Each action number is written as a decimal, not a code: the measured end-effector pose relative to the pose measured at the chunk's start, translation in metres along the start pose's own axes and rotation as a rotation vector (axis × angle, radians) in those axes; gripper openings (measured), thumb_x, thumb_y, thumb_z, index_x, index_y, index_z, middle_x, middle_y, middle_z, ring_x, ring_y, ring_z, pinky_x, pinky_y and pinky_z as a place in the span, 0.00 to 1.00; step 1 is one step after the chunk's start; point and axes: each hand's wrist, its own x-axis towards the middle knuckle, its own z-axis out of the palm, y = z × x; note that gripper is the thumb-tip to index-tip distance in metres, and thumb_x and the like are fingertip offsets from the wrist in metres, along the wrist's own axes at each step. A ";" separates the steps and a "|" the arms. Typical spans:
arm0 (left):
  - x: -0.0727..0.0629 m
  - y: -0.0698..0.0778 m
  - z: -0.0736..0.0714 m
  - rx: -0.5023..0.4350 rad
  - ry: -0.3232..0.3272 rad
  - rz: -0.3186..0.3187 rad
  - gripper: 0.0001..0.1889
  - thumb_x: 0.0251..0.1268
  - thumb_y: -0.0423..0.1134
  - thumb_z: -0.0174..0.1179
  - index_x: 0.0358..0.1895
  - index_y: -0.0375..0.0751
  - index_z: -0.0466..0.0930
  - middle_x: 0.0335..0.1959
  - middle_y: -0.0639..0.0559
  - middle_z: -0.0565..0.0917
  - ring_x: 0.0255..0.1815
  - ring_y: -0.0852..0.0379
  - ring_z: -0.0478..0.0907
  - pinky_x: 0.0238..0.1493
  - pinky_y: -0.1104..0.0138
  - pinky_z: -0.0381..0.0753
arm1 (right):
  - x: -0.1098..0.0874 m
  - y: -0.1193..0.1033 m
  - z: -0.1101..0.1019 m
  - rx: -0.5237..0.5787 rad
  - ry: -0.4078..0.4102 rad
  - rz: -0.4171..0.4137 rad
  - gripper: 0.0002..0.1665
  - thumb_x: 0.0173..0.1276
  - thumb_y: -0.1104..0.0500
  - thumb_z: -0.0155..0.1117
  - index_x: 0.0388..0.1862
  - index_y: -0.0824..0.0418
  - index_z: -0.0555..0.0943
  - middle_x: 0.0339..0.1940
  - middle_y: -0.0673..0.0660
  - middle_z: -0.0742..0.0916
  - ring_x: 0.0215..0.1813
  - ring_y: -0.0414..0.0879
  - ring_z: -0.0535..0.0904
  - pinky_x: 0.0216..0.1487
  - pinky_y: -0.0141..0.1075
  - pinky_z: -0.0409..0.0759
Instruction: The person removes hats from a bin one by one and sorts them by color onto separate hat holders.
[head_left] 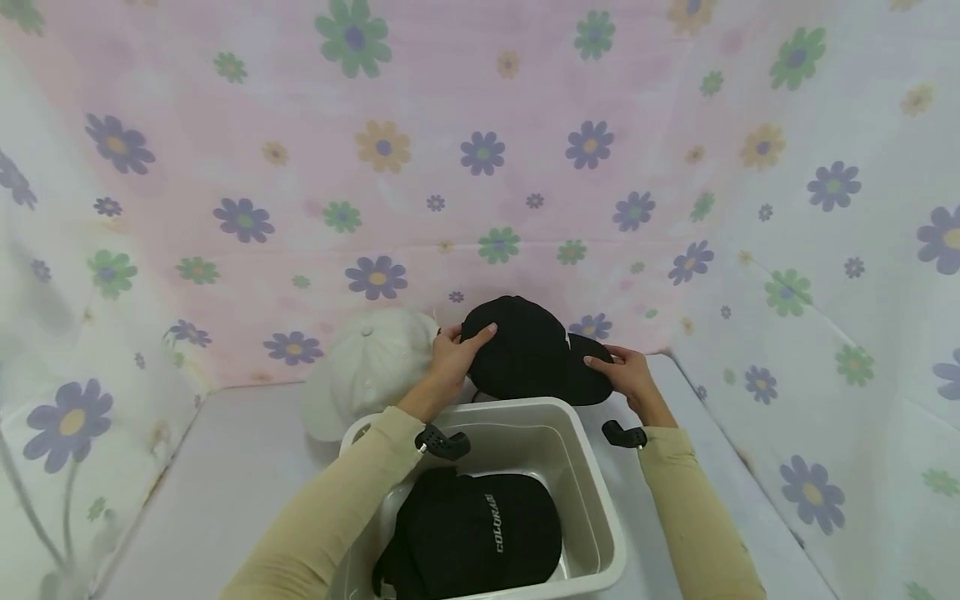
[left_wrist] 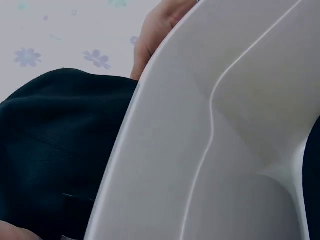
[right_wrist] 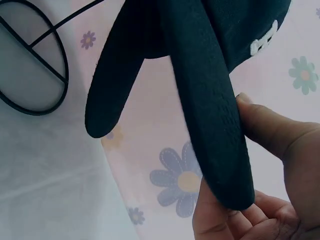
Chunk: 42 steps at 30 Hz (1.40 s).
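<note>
A black cap with a small white mark is held up behind the bin. My left hand grips the back of its crown, thumb on the near side. At the other end, my right hand pinches the brim. In the right wrist view the brim lies between thumb and fingers, and a second dark brim shows beside it. The left wrist view shows the dark cap beyond the bin wall, with the left hand mostly hidden.
A white cap sits left of the left hand. Below the forearms stands a light grey bin, holding a black cap with white lettering. A black wire ring rests on the table. Floral cloth hangs behind and at both sides.
</note>
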 end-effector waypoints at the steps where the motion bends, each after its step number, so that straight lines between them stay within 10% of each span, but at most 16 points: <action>1: 0.001 -0.001 0.000 -0.013 -0.001 0.002 0.42 0.66 0.46 0.70 0.75 0.28 0.60 0.73 0.33 0.68 0.73 0.39 0.70 0.74 0.52 0.68 | -0.001 0.000 0.000 -0.003 0.002 -0.002 0.43 0.73 0.51 0.67 0.77 0.71 0.63 0.69 0.73 0.76 0.56 0.51 0.85 0.55 0.38 0.84; 14: 0.004 -0.010 0.006 0.010 0.066 -0.013 0.38 0.67 0.53 0.68 0.70 0.29 0.68 0.69 0.34 0.74 0.69 0.39 0.73 0.73 0.51 0.70 | 0.008 0.018 0.001 -0.009 0.000 -0.024 0.42 0.72 0.51 0.68 0.77 0.68 0.65 0.66 0.76 0.78 0.45 0.42 0.86 0.45 0.31 0.86; 22: 0.002 -0.008 0.009 0.104 0.129 -0.044 0.39 0.72 0.54 0.62 0.74 0.30 0.62 0.75 0.34 0.65 0.75 0.38 0.65 0.76 0.50 0.64 | -0.004 0.012 -0.002 -0.187 -0.019 -0.096 0.42 0.75 0.52 0.64 0.77 0.74 0.62 0.66 0.78 0.76 0.61 0.65 0.81 0.57 0.47 0.84; 29: -0.012 0.002 0.014 0.098 0.076 -0.091 0.44 0.78 0.48 0.51 0.82 0.37 0.33 0.84 0.40 0.40 0.84 0.43 0.40 0.82 0.50 0.46 | -0.047 -0.021 -0.009 -0.472 -0.122 -0.148 0.46 0.77 0.48 0.58 0.80 0.73 0.54 0.78 0.76 0.62 0.76 0.72 0.62 0.71 0.63 0.68; 35: -0.031 0.020 0.013 0.287 0.042 -0.122 0.51 0.70 0.49 0.55 0.82 0.43 0.25 0.83 0.39 0.32 0.84 0.41 0.31 0.81 0.46 0.43 | -0.099 -0.049 -0.012 -0.506 -0.208 -0.325 0.43 0.77 0.48 0.60 0.79 0.71 0.58 0.78 0.71 0.65 0.77 0.71 0.61 0.73 0.65 0.63; 42: -0.061 0.040 0.000 0.274 -0.028 0.109 0.42 0.71 0.42 0.53 0.83 0.42 0.42 0.82 0.42 0.51 0.83 0.43 0.46 0.80 0.46 0.51 | -0.157 -0.063 -0.007 -0.471 -0.267 -0.427 0.49 0.77 0.47 0.62 0.83 0.66 0.50 0.78 0.66 0.68 0.79 0.67 0.60 0.72 0.68 0.62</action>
